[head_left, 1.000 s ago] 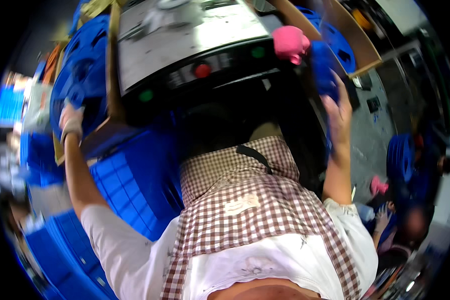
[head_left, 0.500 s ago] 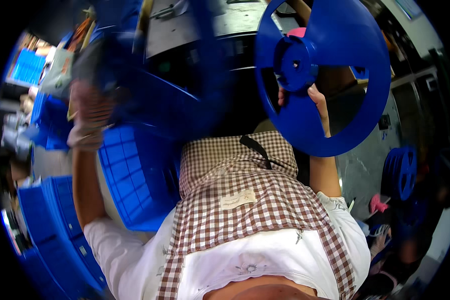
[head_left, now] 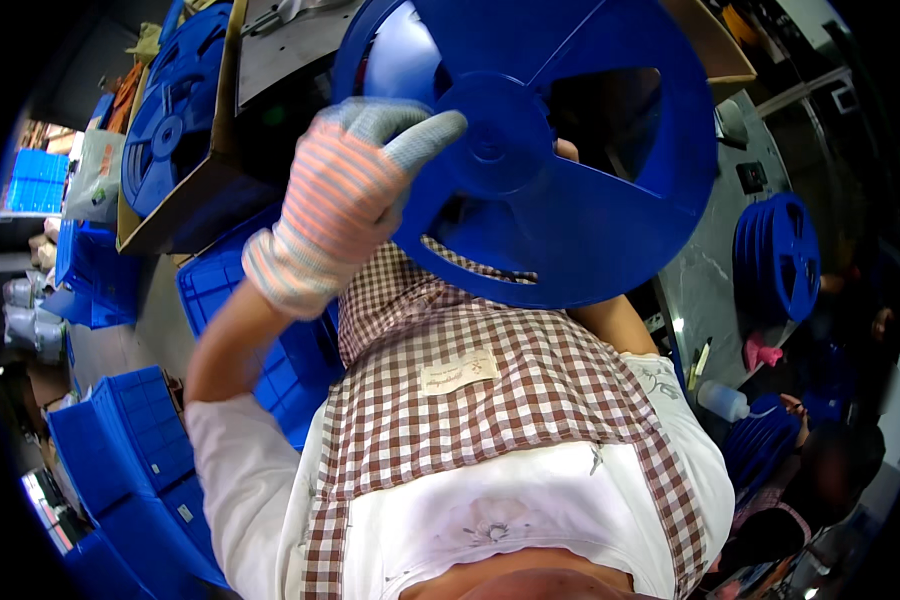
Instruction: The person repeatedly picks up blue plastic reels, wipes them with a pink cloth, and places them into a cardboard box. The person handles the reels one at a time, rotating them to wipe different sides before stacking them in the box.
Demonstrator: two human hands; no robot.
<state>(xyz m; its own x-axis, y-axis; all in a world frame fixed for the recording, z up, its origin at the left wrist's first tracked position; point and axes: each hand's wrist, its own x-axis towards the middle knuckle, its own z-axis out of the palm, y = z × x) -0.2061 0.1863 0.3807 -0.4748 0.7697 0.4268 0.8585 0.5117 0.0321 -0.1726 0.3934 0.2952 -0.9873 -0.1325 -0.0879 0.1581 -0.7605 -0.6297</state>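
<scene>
A large blue plastic reel disc (head_left: pixel 595 215) with wide cut-out windows is held up in front of my chest, its round hub facing me. My left hand (head_left: pixel 335 195), in an orange-and-grey striped knit glove, grips its left side, the thumb lying over the face toward the hub. Behind the disc is my right hand (head_left: pixel 567 150); a bare fingertip shows through a window beside the hub, and the rest is hidden. The disc that hand held earlier is covered by this one, so I cannot tell how closely the two fit together.
A cardboard box (head_left: pixel 185 225) holding blue reel discs (head_left: pixel 166 140) stands at the far left. A blue crate (head_left: pixel 280 385) sits beside my lap; stacked blue crates (head_left: pixel 120 430) are lower left. On the grey table (head_left: pixel 705 290) at right stand blue reels (head_left: pixel 776 255). Another person (head_left: pixel 840 480) is at lower right.
My left hand has swung right with its blue disc, bringing it in front of the disc in my right hand. The right hand, plainly seen before, is now mostly covered.
</scene>
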